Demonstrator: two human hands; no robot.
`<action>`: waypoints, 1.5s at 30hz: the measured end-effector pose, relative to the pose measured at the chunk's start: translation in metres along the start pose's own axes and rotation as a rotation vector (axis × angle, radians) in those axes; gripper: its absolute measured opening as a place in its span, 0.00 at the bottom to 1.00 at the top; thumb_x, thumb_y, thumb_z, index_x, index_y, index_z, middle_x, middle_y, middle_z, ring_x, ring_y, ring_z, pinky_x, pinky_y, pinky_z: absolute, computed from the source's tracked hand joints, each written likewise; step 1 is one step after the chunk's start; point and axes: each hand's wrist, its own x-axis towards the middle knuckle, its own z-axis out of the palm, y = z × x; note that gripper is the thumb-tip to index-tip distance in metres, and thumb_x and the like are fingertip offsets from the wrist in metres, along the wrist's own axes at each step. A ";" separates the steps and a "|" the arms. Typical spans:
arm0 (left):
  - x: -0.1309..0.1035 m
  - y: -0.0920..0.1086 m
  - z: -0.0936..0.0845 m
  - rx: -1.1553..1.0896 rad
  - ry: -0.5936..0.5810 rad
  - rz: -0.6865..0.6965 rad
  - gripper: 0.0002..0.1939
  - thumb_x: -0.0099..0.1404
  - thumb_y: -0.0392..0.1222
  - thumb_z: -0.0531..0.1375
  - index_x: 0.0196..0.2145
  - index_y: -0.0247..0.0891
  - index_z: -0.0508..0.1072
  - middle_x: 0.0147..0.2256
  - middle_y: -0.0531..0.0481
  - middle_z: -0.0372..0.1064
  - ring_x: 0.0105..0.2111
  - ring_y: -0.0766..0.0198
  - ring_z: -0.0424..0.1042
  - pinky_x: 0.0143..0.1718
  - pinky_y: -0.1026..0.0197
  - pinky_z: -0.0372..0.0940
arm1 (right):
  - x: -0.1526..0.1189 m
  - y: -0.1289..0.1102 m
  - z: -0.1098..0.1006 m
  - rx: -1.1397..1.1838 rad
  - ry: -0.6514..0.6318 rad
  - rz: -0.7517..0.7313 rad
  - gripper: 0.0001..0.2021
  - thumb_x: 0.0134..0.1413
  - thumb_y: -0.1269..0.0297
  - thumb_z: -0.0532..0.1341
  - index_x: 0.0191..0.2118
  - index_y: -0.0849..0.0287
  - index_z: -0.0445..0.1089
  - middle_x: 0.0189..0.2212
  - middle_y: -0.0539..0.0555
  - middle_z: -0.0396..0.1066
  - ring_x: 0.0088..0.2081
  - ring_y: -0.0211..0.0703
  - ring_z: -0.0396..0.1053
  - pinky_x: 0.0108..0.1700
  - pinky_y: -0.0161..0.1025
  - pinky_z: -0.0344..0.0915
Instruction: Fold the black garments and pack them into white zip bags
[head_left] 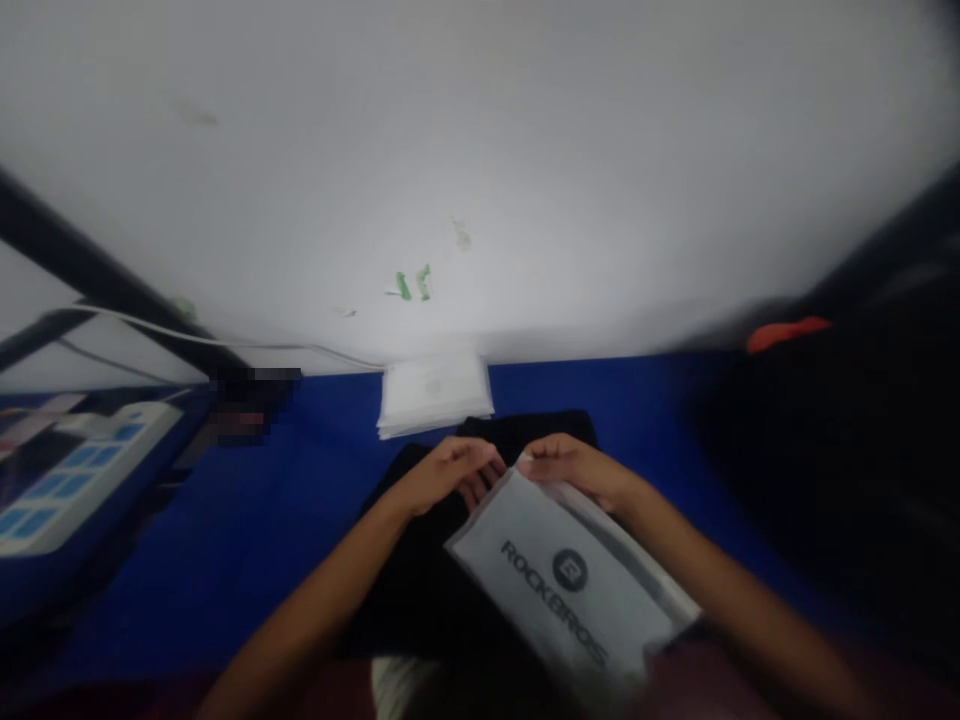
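Observation:
My right hand pinches the upper corner of a pale, frosted plastic bag printed "ROCKBROS" with a round logo. The bag slants down to the right, its lower end blurred. Beside its upper left edge is my left hand, fingers loosely curled and thumb apart from them. I see nothing held in it; its fingertips are at or just behind the bag's edge, and contact is unclear. Black cloth lies beneath both hands.
A stack of white bags or sheets rests on the blue surface against the white wall. To the left are a power strip and a white cable. A dark mass with an orange item stands at right.

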 end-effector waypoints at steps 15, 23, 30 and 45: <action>-0.008 -0.004 -0.004 0.205 0.108 0.116 0.22 0.64 0.56 0.59 0.25 0.34 0.67 0.21 0.55 0.59 0.20 0.72 0.56 0.20 0.69 0.52 | 0.005 0.002 0.006 -0.337 0.021 -0.118 0.21 0.57 0.47 0.61 0.25 0.60 0.64 0.17 0.42 0.55 0.19 0.28 0.51 0.20 0.29 0.50; -0.027 0.007 -0.059 -0.007 0.406 0.053 0.20 0.58 0.55 0.64 0.25 0.34 0.69 0.17 0.57 0.62 0.15 0.73 0.59 0.16 0.70 0.53 | -0.018 -0.012 -0.018 -0.446 -0.275 0.039 0.21 0.59 0.48 0.58 0.26 0.61 0.65 0.19 0.49 0.71 0.16 0.31 0.64 0.18 0.28 0.58; -0.024 0.001 -0.049 -0.064 0.329 0.013 0.18 0.58 0.54 0.64 0.28 0.34 0.72 0.19 0.54 0.67 0.16 0.72 0.63 0.18 0.69 0.56 | -0.011 -0.007 -0.018 -0.365 -0.092 -0.189 0.14 0.61 0.55 0.60 0.47 0.58 0.68 0.32 0.50 0.72 0.24 0.32 0.69 0.23 0.30 0.68; -0.017 -0.010 -0.011 0.050 0.148 0.085 0.18 0.62 0.54 0.62 0.29 0.34 0.71 0.24 0.54 0.66 0.22 0.71 0.63 0.22 0.68 0.57 | -0.001 0.002 -0.003 -0.622 -0.471 -0.268 0.15 0.50 0.57 0.67 0.40 0.63 0.76 0.39 0.55 0.75 0.38 0.43 0.71 0.41 0.38 0.68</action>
